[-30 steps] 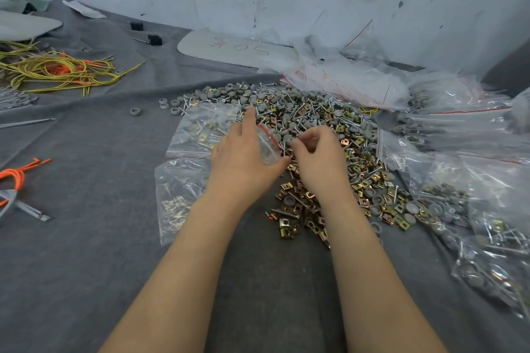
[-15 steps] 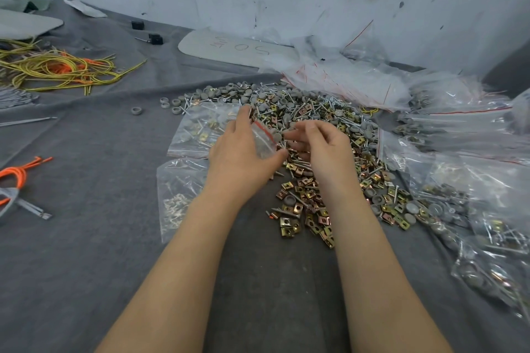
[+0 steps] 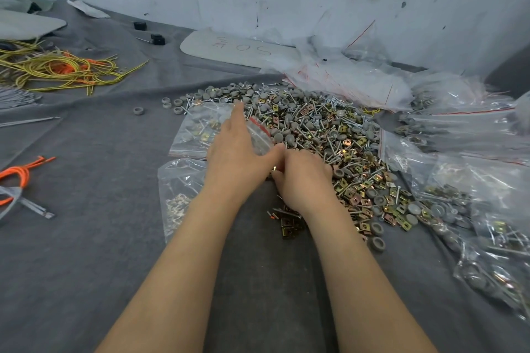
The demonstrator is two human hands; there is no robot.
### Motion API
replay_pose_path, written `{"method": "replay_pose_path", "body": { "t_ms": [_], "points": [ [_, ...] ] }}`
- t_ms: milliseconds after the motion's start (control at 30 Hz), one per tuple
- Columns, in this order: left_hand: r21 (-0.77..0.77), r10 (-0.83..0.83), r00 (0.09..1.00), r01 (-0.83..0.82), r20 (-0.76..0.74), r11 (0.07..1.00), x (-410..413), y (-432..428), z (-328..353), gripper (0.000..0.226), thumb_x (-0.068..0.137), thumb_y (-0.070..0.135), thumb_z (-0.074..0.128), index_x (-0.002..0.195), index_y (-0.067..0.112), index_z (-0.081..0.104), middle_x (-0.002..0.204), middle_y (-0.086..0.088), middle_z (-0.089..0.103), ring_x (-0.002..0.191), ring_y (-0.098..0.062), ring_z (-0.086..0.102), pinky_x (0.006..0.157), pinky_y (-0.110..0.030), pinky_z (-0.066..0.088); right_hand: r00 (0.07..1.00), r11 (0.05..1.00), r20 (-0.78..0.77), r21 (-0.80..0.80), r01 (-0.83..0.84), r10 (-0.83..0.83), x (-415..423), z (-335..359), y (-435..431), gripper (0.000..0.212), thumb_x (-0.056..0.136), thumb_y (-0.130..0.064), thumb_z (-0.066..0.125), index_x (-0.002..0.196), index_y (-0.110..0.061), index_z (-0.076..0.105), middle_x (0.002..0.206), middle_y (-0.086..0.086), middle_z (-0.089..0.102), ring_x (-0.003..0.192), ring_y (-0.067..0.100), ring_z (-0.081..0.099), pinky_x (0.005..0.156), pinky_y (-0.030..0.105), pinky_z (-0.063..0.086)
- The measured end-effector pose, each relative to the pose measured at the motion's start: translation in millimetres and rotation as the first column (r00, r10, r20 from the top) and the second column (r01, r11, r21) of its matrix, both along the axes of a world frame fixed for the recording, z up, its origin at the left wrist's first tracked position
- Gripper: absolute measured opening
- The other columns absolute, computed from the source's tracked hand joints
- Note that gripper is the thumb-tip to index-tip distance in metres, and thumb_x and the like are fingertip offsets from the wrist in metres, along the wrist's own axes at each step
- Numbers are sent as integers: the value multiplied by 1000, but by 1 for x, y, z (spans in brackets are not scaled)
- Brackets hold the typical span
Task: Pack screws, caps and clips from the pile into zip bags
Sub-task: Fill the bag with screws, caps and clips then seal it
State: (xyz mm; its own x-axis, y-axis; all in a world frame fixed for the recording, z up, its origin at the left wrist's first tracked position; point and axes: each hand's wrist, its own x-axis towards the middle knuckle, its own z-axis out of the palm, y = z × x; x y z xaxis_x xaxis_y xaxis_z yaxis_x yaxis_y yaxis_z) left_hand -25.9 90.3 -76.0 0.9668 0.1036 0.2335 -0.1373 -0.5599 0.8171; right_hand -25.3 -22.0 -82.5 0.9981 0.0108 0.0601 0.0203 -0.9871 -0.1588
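A wide pile (image 3: 329, 129) of screws, grey caps and brass clips lies on the grey cloth. My left hand (image 3: 238, 157) holds a clear zip bag (image 3: 259, 137) with a red strip at the pile's left edge, index finger stretched forward and thumb reaching right. My right hand (image 3: 304, 180) sits right beside that thumb at the pile's near edge. Its fingers are curled down onto brass clips, and a glint of brass shows at the fingertips. A few clips and screws (image 3: 289, 226) lie apart beside my right wrist.
Two packed bags (image 3: 192, 132) (image 3: 177, 195) lie left of my left hand. More packed bags (image 3: 459, 209) spread along the right, with a heap of empty bags (image 3: 344, 77) behind the pile. Yellow wires (image 3: 57, 71) and an orange cord (image 3: 20, 175) lie at the left.
My right hand went from the pile to the bag mouth with fingers spread, then came back down to the pile's near edge with fingers curled. My left hand kept hold of the bag.
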Motion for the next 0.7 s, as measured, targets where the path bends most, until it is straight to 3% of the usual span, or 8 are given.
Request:
{"method": "replay_pose_path", "body": {
  "t_ms": [167,233,300,367,533,633,700],
  "points": [
    [17,3,1000,-3,-4,1000,-1,-1,1,98,78,41,74,152,20,14,151,-7,34,137,-26,35,111,-44,31,999,998,-21,54,-30,31,0,1,-1,28,95,-31,54,119,-18,57,120,10,55,116,33,49,94,43,40],
    [22,3,1000,-3,-5,1000,-1,-1,1,97,78,41,74,152,20,14,151,-7,34,137,-26,35,111,-45,32,1000,966,5,259,-6,4,2,1,-6,21,95,-27,54,111,-15,61,112,7,61,105,27,56,89,37,46],
    [35,1,1000,0,-10,999,-1,-1,1,98,78,43,74,152,20,14,152,-7,34,137,-26,35,111,-46,32,997,852,50,523,18,-52,6,5,-13,16,95,-24,56,104,-15,66,99,0,65,88,13,59,75,25,45],
    [52,-10,1000,11,-21,999,-2,-1,1,99,77,44,75,152,21,14,151,-6,33,137,-27,35,111,-49,32,988,724,108,690,8,-114,8,9,-22,14,94,-23,60,103,-15,68,92,-6,65,84,8,59,73,21,43],
    [177,-71,997,74,-26,981,-1,-4,0,103,76,44,75,153,21,11,152,-6,32,138,-27,32,112,-49,30,988,467,127,881,-74,-84,5,13,-22,11,87,-20,69,97,-16,66,89,-3,69,83,6,65,71,17,50],
    [200,-76,997,81,-34,977,0,-5,0,103,75,42,76,152,21,10,152,-7,33,138,-28,32,112,-50,30,993,446,95,887,-115,67,2,14,-16,10,90,-23,64,88,-18,72,79,-7,71,73,-1,64,70,19,52],
    [181,-63,998,66,-21,981,0,-5,0,102,75,42,76,152,21,13,150,-7,35,136,-28,35,111,-50,31,993,441,110,890,-116,40,2,15,-16,20,95,-28,57,83,-24,73,77,-13,71,77,-5,63,78,23,51]
  ]
}}
